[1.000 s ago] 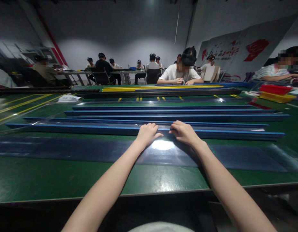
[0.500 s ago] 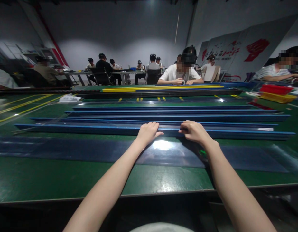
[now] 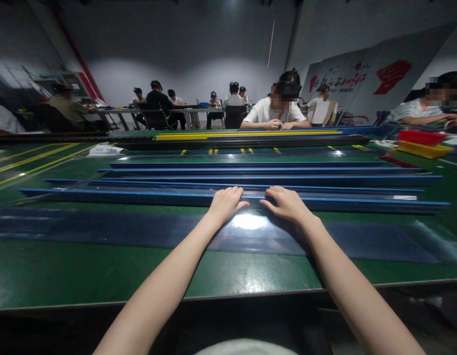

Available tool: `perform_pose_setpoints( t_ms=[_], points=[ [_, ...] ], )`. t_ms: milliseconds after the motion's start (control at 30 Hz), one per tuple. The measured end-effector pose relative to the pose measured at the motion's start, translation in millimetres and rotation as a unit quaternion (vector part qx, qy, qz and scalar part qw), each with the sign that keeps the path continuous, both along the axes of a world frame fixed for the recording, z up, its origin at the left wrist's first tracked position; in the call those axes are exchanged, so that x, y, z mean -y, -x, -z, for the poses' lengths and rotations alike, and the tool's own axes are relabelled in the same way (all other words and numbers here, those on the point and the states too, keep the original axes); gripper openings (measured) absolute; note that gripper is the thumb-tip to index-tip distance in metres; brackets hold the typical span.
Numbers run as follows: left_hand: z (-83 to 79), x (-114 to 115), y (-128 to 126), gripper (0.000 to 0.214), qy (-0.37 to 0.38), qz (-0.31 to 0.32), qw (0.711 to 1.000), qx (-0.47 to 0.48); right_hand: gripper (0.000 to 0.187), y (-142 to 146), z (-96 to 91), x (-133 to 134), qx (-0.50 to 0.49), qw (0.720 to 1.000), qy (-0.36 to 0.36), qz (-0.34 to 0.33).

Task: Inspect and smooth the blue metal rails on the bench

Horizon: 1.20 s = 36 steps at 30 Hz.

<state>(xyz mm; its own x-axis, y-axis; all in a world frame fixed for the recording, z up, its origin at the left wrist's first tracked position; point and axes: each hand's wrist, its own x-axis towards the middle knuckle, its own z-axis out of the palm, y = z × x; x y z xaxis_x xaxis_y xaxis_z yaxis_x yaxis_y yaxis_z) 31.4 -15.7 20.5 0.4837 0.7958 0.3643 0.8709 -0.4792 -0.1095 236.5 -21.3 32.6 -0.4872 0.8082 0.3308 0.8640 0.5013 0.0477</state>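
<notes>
A long blue channel strip [image 3: 132, 196] lies across the table in front of me, with clear film along its inside. My left hand [image 3: 227, 202] is closed over its near wall, fingers reaching over the top and thumb on my side. Just to the right, my right hand [image 3: 285, 203] grips the same wall, its fingertips bent over the edge and partly hidden. A small gap separates the two thumbs. Nearer to me, a wide transparent plastic strip [image 3: 102, 229] lies flat beneath my forearms.
More blue strips [image 3: 287, 171] lie parallel behind. Farther back are yellow strips [image 3: 213, 135], black strips [image 3: 169, 145], a white packet [image 3: 104, 150] and red [image 3: 423, 137] and yellow bins [image 3: 424, 149]. A co-worker [image 3: 256, 114] sits opposite; several people sit beyond. The green table's [image 3: 113, 281] front edge is near me.
My right hand has moved left along the blue channel strip, closer to my left hand, and its thumb now points out toward the left. My left hand stays almost where it was.
</notes>
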Motion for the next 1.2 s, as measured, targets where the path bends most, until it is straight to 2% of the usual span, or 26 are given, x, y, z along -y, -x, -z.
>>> perform_pose_setpoints(
  t_ms=[267,633,967,1200],
  points=[
    [-0.4,0.3,-0.3,0.033,-0.008,0.003,1.000,-0.001,0.021,4.2,5.0,-5.5,0.011,0.999,-0.028,-0.031],
    [0.6,-0.9,1.0,0.034,-0.015,0.010,1.000,0.004,0.021,2.9,-2.2,-4.9,0.006,1.000,0.004,-0.030],
    [-4.6,2.2,1.1,0.033,-0.011,0.004,1.000,0.000,0.018,-20.0,-11.0,-1.0,0.023,0.998,0.041,0.035],
    [-3.5,1.8,0.5,0.033,-0.009,0.000,1.000,-0.005,0.024,-18.2,-10.3,0.4,0.018,0.998,0.027,0.050]
  ],
)
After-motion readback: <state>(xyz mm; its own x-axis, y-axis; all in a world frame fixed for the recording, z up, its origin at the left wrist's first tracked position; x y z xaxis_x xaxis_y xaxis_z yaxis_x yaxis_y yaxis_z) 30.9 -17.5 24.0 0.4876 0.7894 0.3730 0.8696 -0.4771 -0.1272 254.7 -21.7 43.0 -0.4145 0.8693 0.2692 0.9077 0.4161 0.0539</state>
